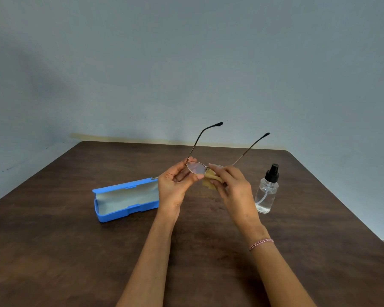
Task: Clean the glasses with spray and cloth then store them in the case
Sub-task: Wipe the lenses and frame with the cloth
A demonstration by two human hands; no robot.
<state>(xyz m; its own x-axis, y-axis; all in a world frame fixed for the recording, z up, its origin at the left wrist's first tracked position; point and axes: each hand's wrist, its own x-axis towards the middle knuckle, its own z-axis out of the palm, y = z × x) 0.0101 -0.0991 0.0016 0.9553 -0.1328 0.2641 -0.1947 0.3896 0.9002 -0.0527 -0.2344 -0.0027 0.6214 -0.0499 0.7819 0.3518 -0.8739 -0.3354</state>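
So, from my end of the feed we're in the wiping step. The thin gold wire-rimmed glasses are held up in the air above the dark brown wooden worktop, temples unfolded and pointing away toward the wall. The left hand has its grip pinched on the rim of the one lens I can see properly, fingers over the top by the hinge, thumb under the bottom edge, palm facing the camera. The right hand comes in from the other side, back of the hand to the camera. Its grip is pinched on the small yellowish cleaning cloth, forefinger laid over the top of the other lens. That lens is mostly hidden, so I can't tell how much of it the cloth covers. The clear plastic spray bottle with the black pump top stands upright just beside the right hand, not touched. The bright blue hard case lies open to the left, partly behind the left hand. My guess at what's next: rub this lens, swap to the other, then fold the temples before going near the case. Go gentle though, that frame looks bendy.
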